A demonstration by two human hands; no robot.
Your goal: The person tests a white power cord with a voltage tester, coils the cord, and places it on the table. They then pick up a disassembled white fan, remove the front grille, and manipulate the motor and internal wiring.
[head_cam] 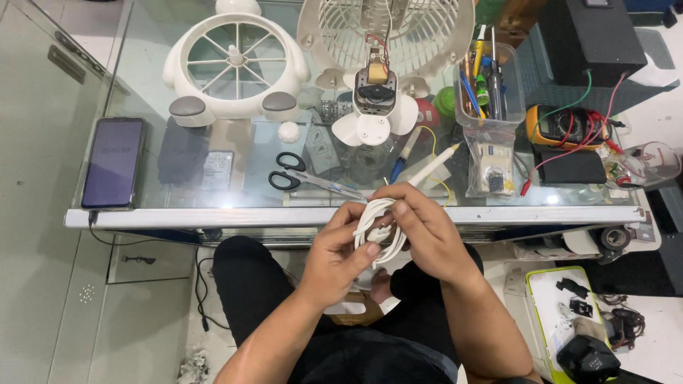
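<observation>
Both of my hands hold a coiled white cable [375, 222] just in front of the glass table's near edge [213, 215]. My left hand [340, 254] grips the coil from below, thumb on the loops. My right hand [425, 229] closes over the coil from the right. On the table behind them stand a white fan motor with blades [375, 107], a white rear fan grille [390, 32] and a white front fan housing [237, 67].
Black-handled scissors [299, 176], a white soldering iron [434, 165], a dark phone [113, 162], a clear tool cup [487, 85], a plastic bag of parts [491, 167] and a yellow multimeter with red leads [565, 128] lie on the glass. A green-rimmed tray [569, 313] sits on the floor at right.
</observation>
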